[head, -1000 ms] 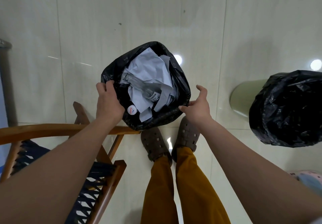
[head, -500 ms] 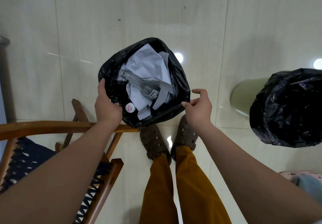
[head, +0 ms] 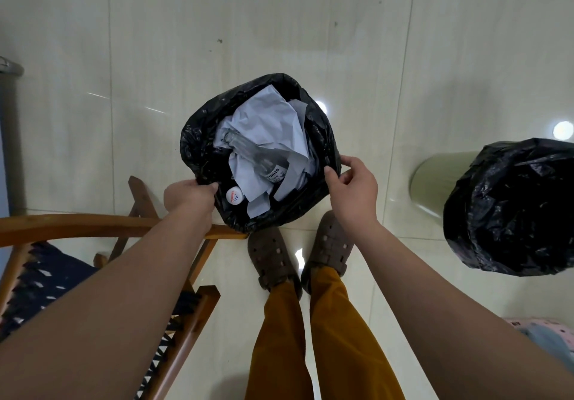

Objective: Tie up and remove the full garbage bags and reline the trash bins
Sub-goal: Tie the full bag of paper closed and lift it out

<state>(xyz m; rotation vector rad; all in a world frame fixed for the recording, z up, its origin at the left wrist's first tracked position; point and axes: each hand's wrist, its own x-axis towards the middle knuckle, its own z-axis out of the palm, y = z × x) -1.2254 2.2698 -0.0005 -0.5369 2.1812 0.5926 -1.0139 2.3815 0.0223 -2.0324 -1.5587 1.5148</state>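
Garbage bag (head: 202,138), black and full, stands on the pale tiled floor (head: 155,42) just in front of the person's feet, beside the wooden chair (head: 93,228). Its mouth is wide open and not tied. Inside I see crumpled white paper (head: 264,120), a clear glass bottle (head: 251,154) lying across the paper, and a small white cap (head: 233,196) near the left edge. The plastic is thin, wrinkled and shiny.

The left hand (head: 186,194) grips the left edge of the bag, with fingers curled over the rim. The right hand (head: 354,185) pinches the right edge between thumb and bent fingers.

I judge the task is at an early step: the edges are only being gathered, and the knot, the lifting out and the new liner remain. To the right stands a green trash bin (head: 431,182) with another black bag (head: 512,207); I cannot tell if that one is full or fresh.
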